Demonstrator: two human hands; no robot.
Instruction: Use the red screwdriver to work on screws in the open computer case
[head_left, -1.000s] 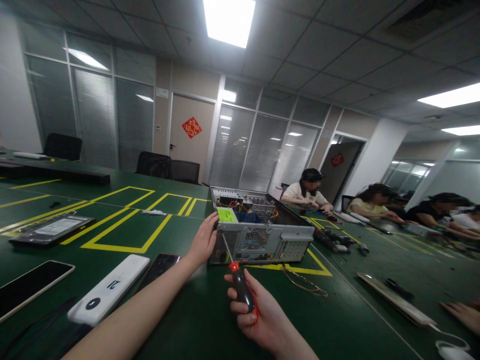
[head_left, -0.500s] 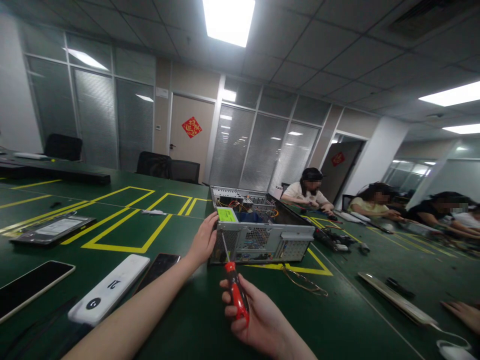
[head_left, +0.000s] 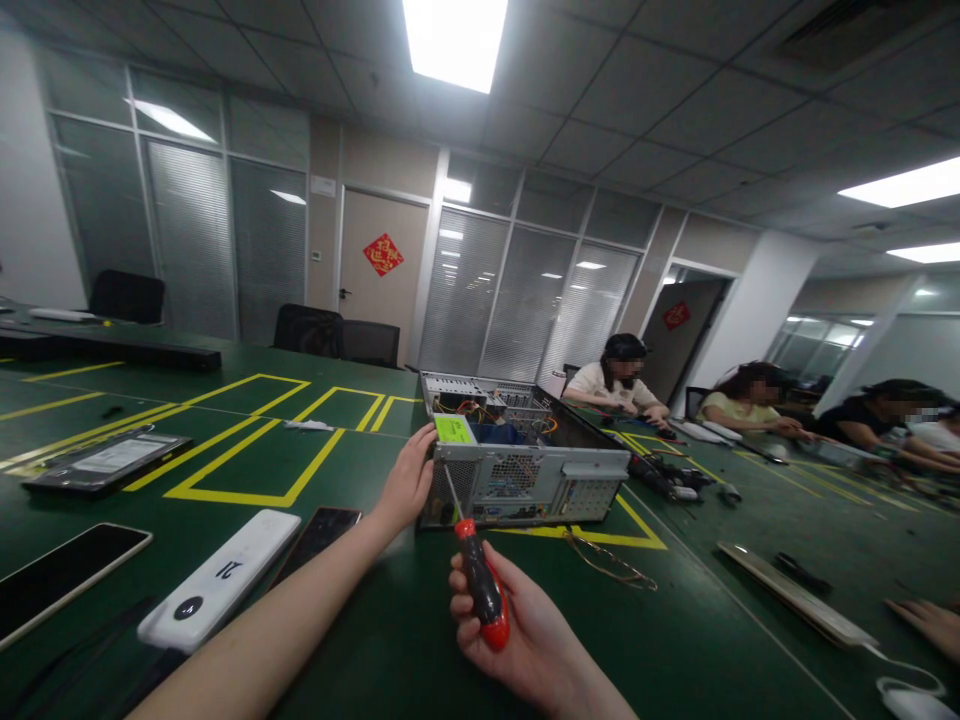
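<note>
An open computer case (head_left: 559, 488) lies on the green table, its top uncovered, with wires and a green-labelled metal box showing at its left corner. My left hand (head_left: 409, 478) rests against that corner, fingers stretched along the side and top edge. My right hand (head_left: 517, 625) is wrapped round the handle of a red and black screwdriver (head_left: 482, 590). Its shaft points up and away from me, and the tip meets the case's rear panel near the upper left corner. Whether a screw sits under the tip is too small to tell.
At left lie a hard drive (head_left: 112, 458), a phone (head_left: 71, 580), a white device marked 21 (head_left: 221, 575) and a dark phone (head_left: 319, 540). Right of the case are a looped cable (head_left: 611, 565), a pale bar (head_left: 795, 595) and another person's hand (head_left: 926, 625). Several people sit farther right.
The screwdriver handle has turned in my right hand, so more of its black side faces me. My right hand has shifted slightly right; my left hand and the case stay put.
</note>
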